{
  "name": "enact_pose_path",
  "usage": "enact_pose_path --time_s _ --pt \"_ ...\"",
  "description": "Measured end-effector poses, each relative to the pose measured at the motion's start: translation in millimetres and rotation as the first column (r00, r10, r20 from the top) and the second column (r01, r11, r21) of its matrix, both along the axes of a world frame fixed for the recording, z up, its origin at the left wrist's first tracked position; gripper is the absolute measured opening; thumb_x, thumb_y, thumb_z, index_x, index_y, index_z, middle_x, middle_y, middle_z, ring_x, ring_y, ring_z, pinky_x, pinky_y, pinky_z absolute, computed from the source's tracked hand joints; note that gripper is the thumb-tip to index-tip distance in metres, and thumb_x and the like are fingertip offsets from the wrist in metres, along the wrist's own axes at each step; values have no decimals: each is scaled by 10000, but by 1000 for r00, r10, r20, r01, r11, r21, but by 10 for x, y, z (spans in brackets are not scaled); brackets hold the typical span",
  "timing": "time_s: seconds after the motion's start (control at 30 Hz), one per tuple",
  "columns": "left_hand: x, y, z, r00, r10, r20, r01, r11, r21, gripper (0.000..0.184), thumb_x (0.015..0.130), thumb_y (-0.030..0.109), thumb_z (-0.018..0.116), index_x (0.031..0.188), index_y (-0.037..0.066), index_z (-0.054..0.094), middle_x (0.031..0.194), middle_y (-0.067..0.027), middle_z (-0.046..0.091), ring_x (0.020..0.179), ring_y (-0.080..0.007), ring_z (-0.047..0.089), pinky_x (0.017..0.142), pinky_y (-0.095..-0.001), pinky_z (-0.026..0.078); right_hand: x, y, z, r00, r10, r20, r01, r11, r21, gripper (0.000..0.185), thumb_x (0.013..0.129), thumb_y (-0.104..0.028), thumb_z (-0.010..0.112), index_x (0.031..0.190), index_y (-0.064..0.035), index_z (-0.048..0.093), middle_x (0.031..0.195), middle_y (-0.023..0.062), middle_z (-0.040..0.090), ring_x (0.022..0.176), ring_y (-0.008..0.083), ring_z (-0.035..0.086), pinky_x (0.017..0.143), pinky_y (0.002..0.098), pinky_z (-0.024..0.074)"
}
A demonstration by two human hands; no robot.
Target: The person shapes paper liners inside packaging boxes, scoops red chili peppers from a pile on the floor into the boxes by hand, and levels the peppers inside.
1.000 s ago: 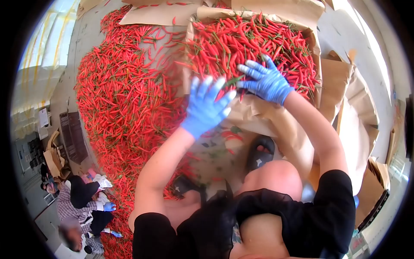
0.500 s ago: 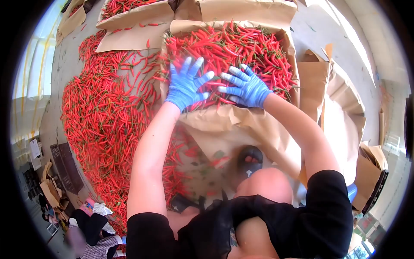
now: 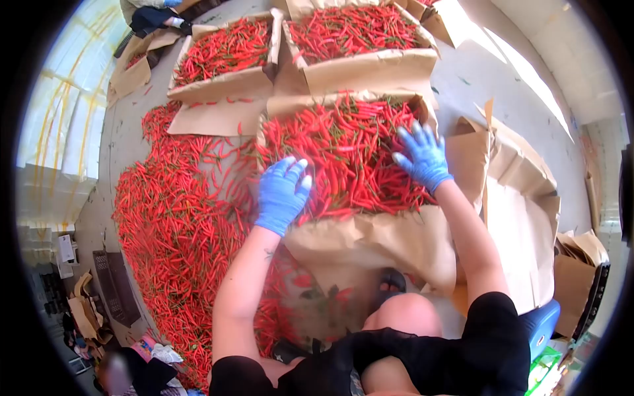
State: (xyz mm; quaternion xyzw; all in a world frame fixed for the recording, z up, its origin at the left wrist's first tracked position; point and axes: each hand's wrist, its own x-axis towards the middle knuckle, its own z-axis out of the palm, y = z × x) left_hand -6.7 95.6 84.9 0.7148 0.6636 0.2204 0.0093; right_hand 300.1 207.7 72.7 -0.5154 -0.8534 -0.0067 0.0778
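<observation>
Red chili peppers (image 3: 356,155) with green stems fill a box lined with brown paper (image 3: 370,241) in front of me. My left hand (image 3: 282,193), in a blue glove with pale fingertips, lies at the box's near left corner, fingers stretched over the chilies. At the right side of the box, my right hand (image 3: 424,158), gloved the same way, rests on the chilies with its fingers spread. Neither hand holds anything that I can see. A large heap of loose chilies (image 3: 185,244) covers the floor to the left of the box.
Two more paper-lined boxes of chilies (image 3: 228,49) (image 3: 356,30) stand beyond. A paper-lined carton (image 3: 518,198) is on the right, with a blue stool (image 3: 541,323) below it. Other people (image 3: 148,16) (image 3: 135,369) sit at the upper left and lower left.
My hands have moved apart: the right went to the box's right side, the left to its near left corner. The view has tilted up, showing more of the far boxes and a person.
</observation>
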Motion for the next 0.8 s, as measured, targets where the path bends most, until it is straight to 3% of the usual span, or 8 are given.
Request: enact_pose_path --time_s 0.13,0.2,0.23,0.27,0.3,0.37,0.5,0.8 --pt "-360 -235 -384 884 304 355 -380 910 167 306 831 196 582 1103 55 592 1034 -129 593 988 -268 554 895 -354 424 173 -210 68 985 -146 -89 139 987 -86 510 881 -482 435 1326 -233 435 1435 137 288 1300 338 283 1050 491 199" --pt "-531 -616 -827 623 484 614 -624 781 18 293 872 201 541 1138 79 551 988 -86 589 933 -231 557 848 -342 440 233 -711 273 661 -190 -726 161 981 -111 285 859 -219 558 1067 -24 569 1023 166 578 938 300 555 816 393 446" --pt "-594 -806 -1066 427 505 750 -696 713 -84 270 895 211 519 1136 89 530 943 -58 582 878 -212 565 804 -344 462 321 -1091 300 560 -349 -751 89 927 -365 197 877 -169 553 992 -9 570 797 103 587 708 206 587 635 325 477" --pt "-540 -978 -972 78 637 767 -651 615 -445 397 895 289 520 1220 70 453 1026 -77 572 928 -230 551 826 -398 460 299 -1476 353 338 -699 -630 -151 620 -770 157 907 -186 527 948 -48 588 732 56 573 594 120 548 541 253 453" --pt "-406 -1120 -975 -154 659 736 -548 563 -619 476 895 347 513 1259 58 411 1085 -92 560 975 -245 540 835 -443 458 230 -1735 486 385 -876 -290 -230 213 -950 163 916 -217 524 973 -72 571 748 40 576 588 89 539 542 209 450" --pt "-123 -1352 -1070 -488 612 623 -362 507 -782 581 894 443 490 1292 39 362 1180 -116 533 1068 -273 520 843 -523 453 337 -2132 -193 80 -997 7 -616 -55 -786 254 906 -290 545 1030 -68 529 760 53 571 607 128 564 556 257 493" --pt "160 -1111 -989 -618 496 610 -133 698 -703 624 872 527 476 1260 46 390 1244 -136 489 1116 -313 500 915 -503 433 -36 -1696 -577 -265 -942 -204 -464 310 -830 320 904 -385 525 1017 -89 485 805 82 555 663 224 610 578 358 544" --pt "142 -580 -913 -721 338 605 -383 534 -754 415 878 443 528 1119 107 490 1021 -70 577 917 -220 577 803 -358 506 -443 -626 -664 30 -965 -261 -309 239 -920 256 920 -343 504 953 -96 446 716 125 573 560 248 603 518 372 559"
